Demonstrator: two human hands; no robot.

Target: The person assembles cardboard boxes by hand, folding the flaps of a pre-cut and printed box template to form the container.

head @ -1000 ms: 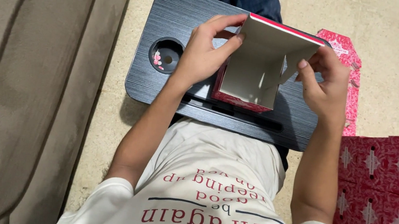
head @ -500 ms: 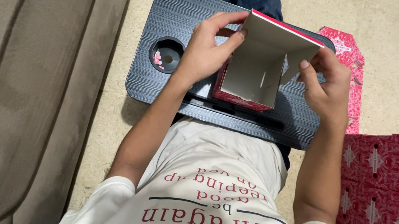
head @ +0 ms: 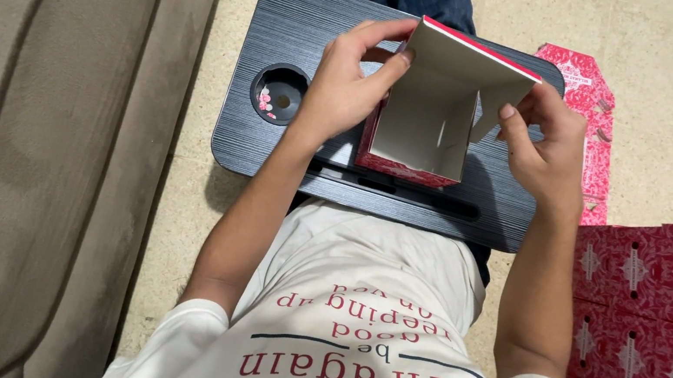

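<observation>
Box (head: 429, 123) on lap tray (head: 307, 27)

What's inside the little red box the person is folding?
The small red cardboard box shows only bare white inner walls; nothing lies in it. The left hand and right hand hold its flaps. Its near wall hides part of the bottom.
</observation>
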